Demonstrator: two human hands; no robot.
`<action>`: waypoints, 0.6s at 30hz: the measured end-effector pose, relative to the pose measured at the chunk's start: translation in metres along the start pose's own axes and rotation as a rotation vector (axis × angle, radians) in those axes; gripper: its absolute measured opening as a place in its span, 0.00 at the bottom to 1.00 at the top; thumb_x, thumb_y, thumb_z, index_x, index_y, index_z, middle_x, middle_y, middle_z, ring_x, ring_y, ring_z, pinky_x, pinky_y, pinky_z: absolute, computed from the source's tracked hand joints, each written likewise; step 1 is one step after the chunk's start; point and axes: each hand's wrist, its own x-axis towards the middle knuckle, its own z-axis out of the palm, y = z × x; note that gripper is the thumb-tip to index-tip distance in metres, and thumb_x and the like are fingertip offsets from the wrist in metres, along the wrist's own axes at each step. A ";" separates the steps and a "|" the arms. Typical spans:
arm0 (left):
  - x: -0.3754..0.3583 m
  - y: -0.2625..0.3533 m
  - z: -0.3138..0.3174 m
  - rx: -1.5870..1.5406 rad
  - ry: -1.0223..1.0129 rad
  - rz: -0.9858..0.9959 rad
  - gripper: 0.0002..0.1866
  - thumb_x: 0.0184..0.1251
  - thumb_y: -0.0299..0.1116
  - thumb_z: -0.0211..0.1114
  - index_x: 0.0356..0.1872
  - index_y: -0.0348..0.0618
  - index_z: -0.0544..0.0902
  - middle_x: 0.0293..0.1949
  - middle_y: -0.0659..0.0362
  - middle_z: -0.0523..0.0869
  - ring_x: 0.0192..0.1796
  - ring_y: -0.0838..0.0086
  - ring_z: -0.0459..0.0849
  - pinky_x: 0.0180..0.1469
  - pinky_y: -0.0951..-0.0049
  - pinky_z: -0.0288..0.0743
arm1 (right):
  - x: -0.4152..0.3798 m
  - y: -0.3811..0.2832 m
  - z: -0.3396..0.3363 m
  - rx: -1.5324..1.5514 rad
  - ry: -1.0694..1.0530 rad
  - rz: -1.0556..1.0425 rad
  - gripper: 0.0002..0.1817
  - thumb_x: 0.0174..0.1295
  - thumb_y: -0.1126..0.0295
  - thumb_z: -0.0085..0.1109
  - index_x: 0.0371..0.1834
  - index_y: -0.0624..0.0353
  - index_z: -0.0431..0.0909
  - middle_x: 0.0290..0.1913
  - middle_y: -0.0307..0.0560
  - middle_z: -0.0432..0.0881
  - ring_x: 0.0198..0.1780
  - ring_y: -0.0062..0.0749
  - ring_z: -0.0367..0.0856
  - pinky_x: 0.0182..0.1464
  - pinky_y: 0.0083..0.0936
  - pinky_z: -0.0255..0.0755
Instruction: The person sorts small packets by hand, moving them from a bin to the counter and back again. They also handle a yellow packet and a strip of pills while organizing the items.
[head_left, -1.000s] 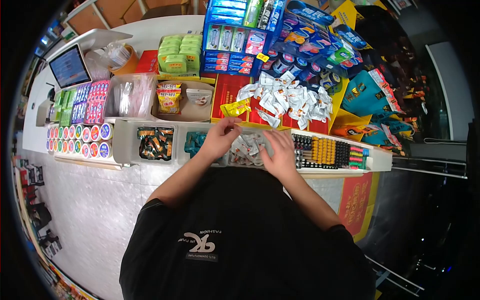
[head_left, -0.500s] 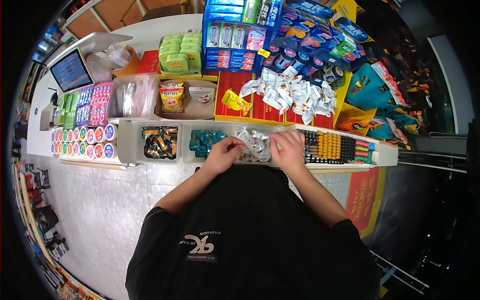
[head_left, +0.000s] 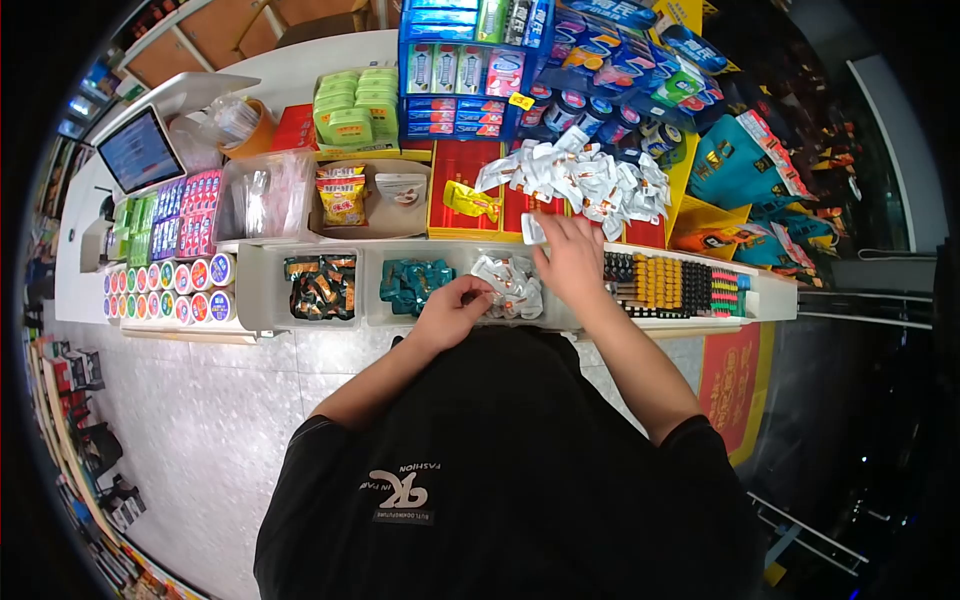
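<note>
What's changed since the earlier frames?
The right hand has moved forward from the boxed white packets to the loose white pile, a packet at its fingers, grip unclear. The left hand has drawn back since the first frame. The green packs and dark packets stayed put.

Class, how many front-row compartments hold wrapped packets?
3: left to right, one with black packets, one with teal packets, one with white packets near the left hand. None appears hidden.

Brown panels (head_left: 207, 28) stand behind a white counter (head_left: 310, 58); the grey floor (head_left: 220, 420) gleams.
</note>
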 end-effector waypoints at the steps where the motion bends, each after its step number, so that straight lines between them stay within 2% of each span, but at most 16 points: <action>1: -0.002 0.001 -0.001 -0.008 0.009 0.001 0.11 0.69 0.33 0.65 0.46 0.37 0.81 0.35 0.61 0.86 0.39 0.80 0.82 0.45 0.78 0.76 | -0.007 -0.001 0.000 -0.002 -0.004 -0.011 0.27 0.53 0.66 0.65 0.59 0.51 0.76 0.51 0.41 0.81 0.54 0.38 0.75 0.55 0.38 0.65; 4: -0.009 -0.004 -0.006 -0.034 0.008 -0.062 0.10 0.70 0.30 0.64 0.47 0.38 0.81 0.37 0.65 0.83 0.40 0.84 0.78 0.45 0.80 0.73 | -0.021 -0.001 0.001 0.177 0.154 -0.054 0.17 0.52 0.68 0.66 0.48 0.52 0.83 0.41 0.42 0.83 0.47 0.40 0.78 0.51 0.38 0.68; 7: -0.008 -0.016 -0.010 -0.003 0.037 -0.029 0.11 0.68 0.34 0.65 0.46 0.38 0.82 0.36 0.61 0.86 0.38 0.81 0.82 0.45 0.77 0.76 | -0.014 0.009 -0.004 0.234 0.166 -0.022 0.15 0.53 0.70 0.65 0.46 0.53 0.83 0.40 0.43 0.84 0.47 0.41 0.79 0.51 0.38 0.69; 8: -0.007 -0.019 -0.009 -0.018 0.039 -0.030 0.11 0.68 0.34 0.65 0.46 0.38 0.82 0.36 0.61 0.86 0.38 0.80 0.82 0.44 0.77 0.76 | -0.008 0.014 -0.006 0.215 0.168 -0.003 0.16 0.53 0.70 0.64 0.47 0.54 0.82 0.45 0.44 0.83 0.49 0.42 0.78 0.52 0.40 0.69; 9: -0.005 -0.020 -0.008 -0.033 0.040 -0.028 0.12 0.68 0.34 0.65 0.46 0.38 0.82 0.36 0.61 0.86 0.37 0.80 0.82 0.44 0.77 0.76 | 0.000 0.017 -0.007 0.211 0.174 0.007 0.16 0.53 0.70 0.64 0.47 0.54 0.82 0.45 0.44 0.83 0.49 0.42 0.78 0.52 0.40 0.69; 11: -0.004 -0.013 -0.003 0.019 0.015 -0.031 0.12 0.68 0.34 0.65 0.46 0.38 0.82 0.35 0.60 0.86 0.37 0.80 0.82 0.44 0.77 0.76 | 0.014 0.019 -0.006 0.081 0.278 0.080 0.19 0.53 0.70 0.64 0.51 0.54 0.80 0.52 0.45 0.81 0.52 0.44 0.77 0.54 0.42 0.69; 12: -0.004 -0.009 -0.001 0.065 0.004 -0.037 0.12 0.68 0.34 0.65 0.46 0.38 0.82 0.35 0.59 0.86 0.37 0.79 0.82 0.43 0.77 0.76 | 0.016 0.019 -0.006 0.089 0.239 0.086 0.22 0.53 0.67 0.65 0.54 0.54 0.79 0.57 0.45 0.78 0.54 0.45 0.76 0.56 0.43 0.68; 13: -0.005 -0.005 0.000 0.067 0.005 -0.037 0.12 0.68 0.34 0.65 0.46 0.38 0.82 0.35 0.59 0.86 0.37 0.79 0.82 0.43 0.77 0.76 | 0.017 0.016 -0.005 0.090 0.241 0.086 0.22 0.53 0.67 0.65 0.54 0.54 0.79 0.57 0.45 0.78 0.54 0.45 0.76 0.56 0.43 0.68; 15: -0.006 0.002 0.001 0.094 -0.067 -0.044 0.10 0.70 0.32 0.64 0.46 0.38 0.81 0.35 0.64 0.83 0.38 0.84 0.78 0.44 0.79 0.73 | 0.017 0.006 -0.004 0.047 0.204 -0.085 0.23 0.54 0.63 0.65 0.54 0.55 0.79 0.56 0.45 0.78 0.53 0.45 0.76 0.57 0.41 0.67; 16: -0.006 -0.001 0.001 0.095 -0.068 -0.043 0.10 0.70 0.32 0.64 0.46 0.38 0.81 0.35 0.64 0.83 0.38 0.84 0.78 0.44 0.79 0.73 | 0.014 0.002 -0.002 0.046 0.205 -0.085 0.23 0.54 0.63 0.65 0.54 0.55 0.79 0.56 0.45 0.78 0.53 0.45 0.76 0.57 0.41 0.67; 18: -0.005 -0.007 0.001 0.060 -0.002 0.009 0.12 0.67 0.35 0.66 0.46 0.37 0.82 0.34 0.59 0.86 0.38 0.79 0.83 0.44 0.76 0.76 | 0.005 -0.004 0.002 0.026 0.135 -0.094 0.21 0.55 0.60 0.65 0.52 0.55 0.80 0.54 0.45 0.80 0.54 0.44 0.76 0.58 0.39 0.65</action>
